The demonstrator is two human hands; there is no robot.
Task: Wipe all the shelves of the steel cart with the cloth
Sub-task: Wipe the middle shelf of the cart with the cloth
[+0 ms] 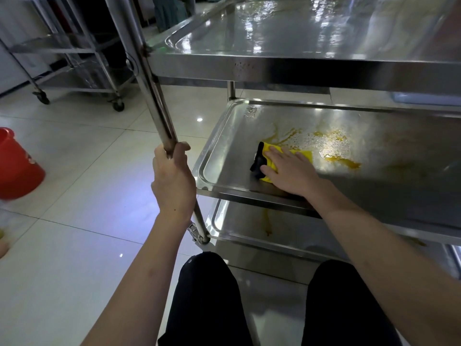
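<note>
Fingers of the right hand (290,171) lay flat, pressing the yellow cloth (270,156) on the middle shelf (224,158), orange spill (341,161) unwiped just beyond them, bottom shelf (274,228) also stained, left hand (172,181) gripping the cart post (152,96).

A folded yellow-and-black cloth (270,159) is lying flat on the steel cart's (311,68) orange-stained middle shelf (374,186), near its left end.

Head view, close, down over cart (299,63).
</note>
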